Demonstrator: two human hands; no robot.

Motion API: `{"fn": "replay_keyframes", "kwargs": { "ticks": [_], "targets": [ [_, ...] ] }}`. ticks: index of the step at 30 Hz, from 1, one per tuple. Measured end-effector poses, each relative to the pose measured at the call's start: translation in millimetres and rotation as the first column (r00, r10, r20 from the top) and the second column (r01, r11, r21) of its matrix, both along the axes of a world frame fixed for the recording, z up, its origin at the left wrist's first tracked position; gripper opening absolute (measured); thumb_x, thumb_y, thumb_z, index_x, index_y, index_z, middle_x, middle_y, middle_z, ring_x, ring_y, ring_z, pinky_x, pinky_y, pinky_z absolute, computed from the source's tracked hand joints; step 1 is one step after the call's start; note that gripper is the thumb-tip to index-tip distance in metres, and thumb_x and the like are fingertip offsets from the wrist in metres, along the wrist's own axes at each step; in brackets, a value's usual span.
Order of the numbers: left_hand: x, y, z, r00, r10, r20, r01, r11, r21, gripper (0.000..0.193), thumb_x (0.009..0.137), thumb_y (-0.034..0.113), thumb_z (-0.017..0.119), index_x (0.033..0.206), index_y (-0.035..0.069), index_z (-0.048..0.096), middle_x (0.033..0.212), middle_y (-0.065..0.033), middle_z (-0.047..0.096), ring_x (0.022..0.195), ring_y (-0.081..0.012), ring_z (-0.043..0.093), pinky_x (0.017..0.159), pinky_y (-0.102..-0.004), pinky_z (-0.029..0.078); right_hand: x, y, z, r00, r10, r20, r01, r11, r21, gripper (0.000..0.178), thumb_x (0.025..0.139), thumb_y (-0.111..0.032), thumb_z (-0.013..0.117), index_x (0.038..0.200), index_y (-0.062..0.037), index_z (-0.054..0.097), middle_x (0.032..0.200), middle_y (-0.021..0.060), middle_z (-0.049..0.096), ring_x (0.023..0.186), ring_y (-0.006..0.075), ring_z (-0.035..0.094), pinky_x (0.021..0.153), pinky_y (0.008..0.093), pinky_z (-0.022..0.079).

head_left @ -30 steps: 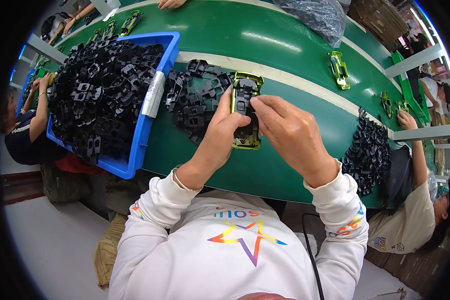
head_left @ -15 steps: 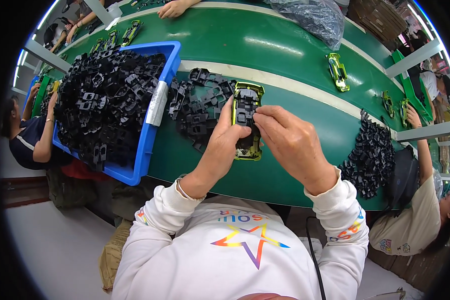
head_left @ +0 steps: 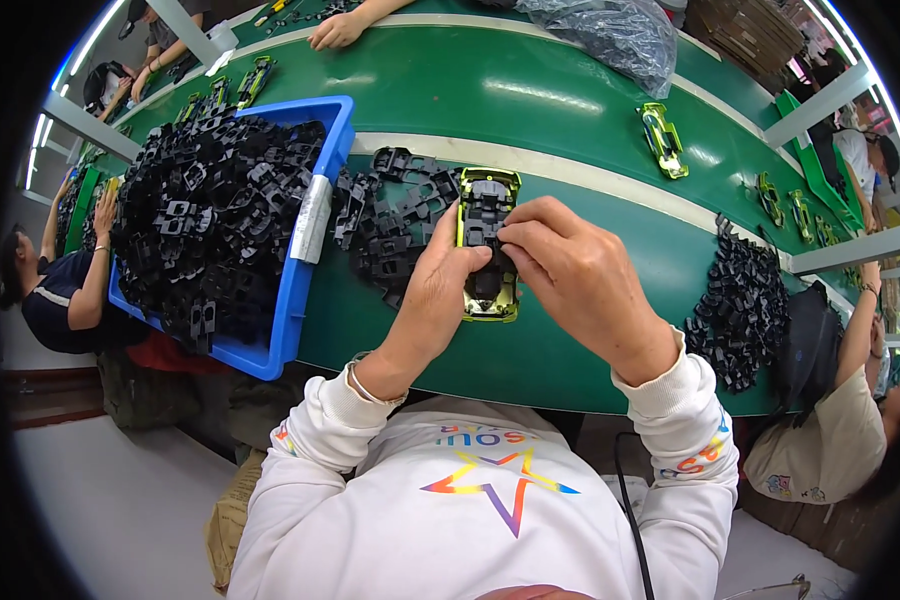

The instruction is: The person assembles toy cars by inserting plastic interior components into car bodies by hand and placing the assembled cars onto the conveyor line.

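Currently, the left hand (head_left: 438,285) grasps a green toy-car shell (head_left: 490,300) along its left side, thumb laid over the hollow underside; the right hand (head_left: 578,265) is drawn into a pinch at the shell's right edge, thumb and index finger close together, and whether a small part sits between those 2 fingertips I cannot tell. The shell is held above the green surface (head_left: 510,365), in front of the wearer's chest, open side up; a black plastic insert (head_left: 485,205) lies inside its farther half.

Just left of the shell, loose black plastic frames (head_left: 395,215) spread over the surface; beyond them to the left, a blue bin (head_left: 288,300) is heaped with black parts (head_left: 200,225), a pale label on its right wall. Well to the right, a pile of small black parts (head_left: 738,310) rests near the surface's edge; across a pale strip (head_left: 430,148), 1 green shell (head_left: 663,142) lies apart, a crumpled plastic bag (head_left: 610,40) is farther back, and a co-worker's hand (head_left: 337,30) rests at the far side.
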State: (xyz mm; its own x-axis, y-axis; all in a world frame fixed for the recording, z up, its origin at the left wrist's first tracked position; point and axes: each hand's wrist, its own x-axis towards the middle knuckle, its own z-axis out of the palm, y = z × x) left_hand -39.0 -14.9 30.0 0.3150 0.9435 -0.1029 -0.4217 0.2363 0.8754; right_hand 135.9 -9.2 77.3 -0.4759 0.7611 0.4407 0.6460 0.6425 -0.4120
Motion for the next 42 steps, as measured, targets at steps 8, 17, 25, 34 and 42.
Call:
{"fn": "replay_keyframes", "kwargs": {
  "ticks": [8, 17, 25, 34, 42],
  "targets": [
    [-1, 0, 5, 0.996, 0.043, -0.075, -0.038, 0.997, 0.066, 0.054, 0.094, 0.01, 0.044, 0.145, -0.003, 0.035, 0.121, -0.0099, 0.057, 0.109, -0.0143, 0.057, 0.097, -0.0285, 0.046, -5, -8, -3, 1.0, -0.024, 0.005, 0.024, 0.996, 0.085, 0.014, 0.081, 0.0, 0.07, 0.094, -0.0009, 0.064, 0.098, 0.0078, 0.063, 0.074, 0.0259, 0.066, 0.062, 0.0343, 0.054],
    [-3, -1, 2, 0.988, 0.055, -0.145, -0.033, 0.988, 0.152, 0.06, 0.105, 0.023, 0.051, 0.15, -0.003, 0.022, 0.12, -0.0079, 0.055, 0.106, -0.0107, 0.055, 0.091, -0.024, 0.047, -8, -2, -22, 0.968, -0.041, -0.249, 0.033, 0.999, -0.04, 0.018, 0.084, 0.002, 0.07, 0.1, -0.001, 0.065, 0.105, 0.0087, 0.062, 0.073, 0.0218, 0.067, 0.063, 0.0317, 0.056],
    [0, 0, 6, 0.98, 0.094, -0.175, -0.047, 0.967, 0.251, 0.05, 0.104, 0.018, 0.051, 0.147, 0.0, 0.032, 0.12, -0.0073, 0.057, 0.105, -0.011, 0.058, 0.09, -0.0263, 0.05, -16, -6, -31, 0.497, -0.467, -0.732, -0.197, 0.761, -0.619, 0.04, 0.094, -0.013, 0.067, 0.131, -0.0026, 0.058, 0.125, 0.0123, 0.057, 0.097, 0.0153, 0.065, 0.08, 0.0294, 0.054],
    [0, -4, -3, 0.945, 0.171, -0.28, -0.085, 0.952, 0.295, 0.057, 0.104, 0.02, 0.051, 0.149, -0.003, 0.028, 0.122, -0.0083, 0.055, 0.105, -0.0109, 0.054, 0.09, -0.0256, 0.047, -28, -10, -38, 0.467, -0.522, -0.713, -0.318, 0.654, -0.687, 0.045, 0.097, -0.015, 0.065, 0.137, 0.0016, 0.054, 0.107, 0.0049, 0.069, 0.096, 0.0091, 0.062, 0.08, 0.0241, 0.051],
    [-3, 14, -21, 0.962, 0.065, -0.264, -0.005, 0.975, 0.224, 0.06, 0.103, 0.021, 0.052, 0.152, -0.001, 0.026, 0.125, -0.0089, 0.053, 0.11, -0.0123, 0.053, 0.095, -0.0271, 0.046, -27, 4, -54, 0.455, -0.551, -0.699, -0.302, 0.644, -0.703, 0.036, 0.098, -0.018, 0.062, 0.13, -0.0008, 0.062, 0.1, 0.0009, 0.068, 0.083, 0.0049, 0.058, 0.073, 0.0234, 0.048]
  ]
}}
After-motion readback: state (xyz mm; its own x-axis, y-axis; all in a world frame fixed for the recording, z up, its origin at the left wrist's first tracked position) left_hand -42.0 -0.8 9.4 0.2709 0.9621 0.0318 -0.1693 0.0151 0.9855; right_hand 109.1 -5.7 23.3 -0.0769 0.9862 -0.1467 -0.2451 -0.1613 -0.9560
